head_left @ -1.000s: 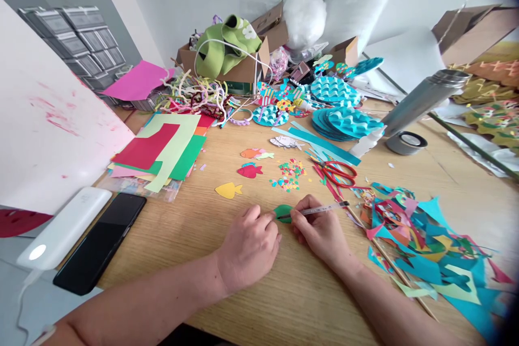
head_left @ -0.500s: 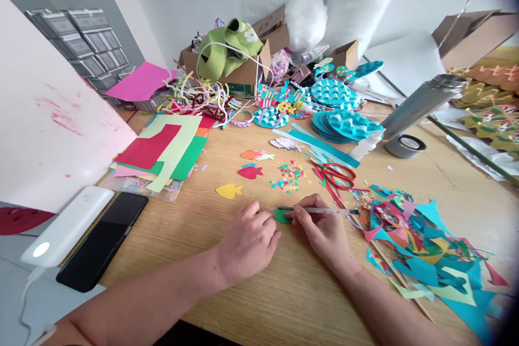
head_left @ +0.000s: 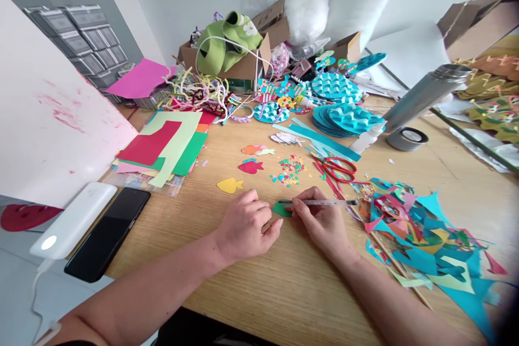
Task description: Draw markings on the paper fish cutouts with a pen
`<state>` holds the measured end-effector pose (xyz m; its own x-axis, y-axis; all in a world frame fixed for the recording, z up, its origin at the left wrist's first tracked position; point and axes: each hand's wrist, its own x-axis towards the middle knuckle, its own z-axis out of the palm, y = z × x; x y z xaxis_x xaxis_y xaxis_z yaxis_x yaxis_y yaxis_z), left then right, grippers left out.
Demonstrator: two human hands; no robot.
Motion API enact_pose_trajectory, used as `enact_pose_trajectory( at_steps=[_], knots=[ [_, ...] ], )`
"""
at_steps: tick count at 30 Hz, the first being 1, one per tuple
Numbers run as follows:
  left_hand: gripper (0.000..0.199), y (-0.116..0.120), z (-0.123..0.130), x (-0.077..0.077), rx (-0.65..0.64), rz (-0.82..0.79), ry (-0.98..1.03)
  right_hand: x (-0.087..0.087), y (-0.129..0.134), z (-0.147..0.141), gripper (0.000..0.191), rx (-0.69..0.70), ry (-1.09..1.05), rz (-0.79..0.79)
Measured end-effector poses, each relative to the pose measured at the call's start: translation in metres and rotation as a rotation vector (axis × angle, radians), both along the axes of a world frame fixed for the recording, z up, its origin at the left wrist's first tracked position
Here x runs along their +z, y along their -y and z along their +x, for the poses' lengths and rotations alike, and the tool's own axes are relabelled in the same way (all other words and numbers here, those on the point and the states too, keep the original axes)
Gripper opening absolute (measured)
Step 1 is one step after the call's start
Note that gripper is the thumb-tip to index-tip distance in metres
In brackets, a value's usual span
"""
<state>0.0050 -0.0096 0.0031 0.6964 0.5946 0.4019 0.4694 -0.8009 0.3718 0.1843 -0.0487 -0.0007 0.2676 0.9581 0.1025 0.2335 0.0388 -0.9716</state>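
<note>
My right hand (head_left: 322, 223) is closed round a slim pen (head_left: 330, 203), which lies at a low slant with its tip over a small green paper cutout (head_left: 280, 209). My left hand (head_left: 245, 224), its fingers curled, presses the left side of that cutout against the table; its thumb sticks out just below. Both hands partly cover the cutout, so its full outline is hidden. Beyond them lie a yellow paper fish (head_left: 229, 185), a red paper fish (head_left: 251, 166), an orange paper fish (head_left: 252, 149) and a white fish with drawn lines (head_left: 286, 139).
Tiny paper dots (head_left: 290, 170) and red-handled scissors (head_left: 338, 169) lie ahead. Paper scraps (head_left: 430, 243) and a thin stick (head_left: 389, 259) spread at right, below a steel flask (head_left: 427, 97). Coloured sheets (head_left: 186, 154), a phone (head_left: 107, 235) and a white power bank (head_left: 77, 219) are at left.
My left thumb has moved slightly outward from the curled fingers. The pen stays in my right hand over the green cutout. The whole view has shifted a little.
</note>
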Motion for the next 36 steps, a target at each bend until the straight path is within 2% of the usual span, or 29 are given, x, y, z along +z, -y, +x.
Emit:
enact_pose_trajectory(
  at_steps=[8, 13, 16, 24, 28, 33, 36],
  knots=[
    [0.026, 0.002, 0.0, -0.001, -0.027, 0.063, -0.136, -0.001, -0.001, 0.001, 0.028, -0.019, -0.009, -0.013],
    [0.023, 0.001, 0.0, -0.003, -0.031, 0.095, -0.144, -0.001, -0.002, 0.005, 0.025, -0.077, -0.061, 0.044],
    [0.023, 0.0, 0.0, -0.003, -0.038, 0.098, -0.155, -0.003, -0.004, 0.007, 0.027, -0.066, -0.044, 0.025],
    [0.017, 0.001, 0.001, 0.005, -0.057, 0.064, -0.268, -0.002, -0.006, 0.007, 0.024, -0.06, -0.024, -0.009],
    [0.036, 0.007, 0.003, 0.008, -0.064, 0.056, -0.324, -0.001, -0.005, 0.007, 0.026, -0.054, -0.026, -0.007],
    [0.037, 0.01, 0.003, 0.007, -0.057, 0.04, -0.376, 0.006, -0.001, 0.011, 0.024, -0.07, -0.133, 0.012],
    [0.039, 0.008, 0.002, 0.006, -0.071, 0.035, -0.363, 0.014, -0.001, 0.015, 0.024, -0.044, -0.178, -0.034]
  ],
)
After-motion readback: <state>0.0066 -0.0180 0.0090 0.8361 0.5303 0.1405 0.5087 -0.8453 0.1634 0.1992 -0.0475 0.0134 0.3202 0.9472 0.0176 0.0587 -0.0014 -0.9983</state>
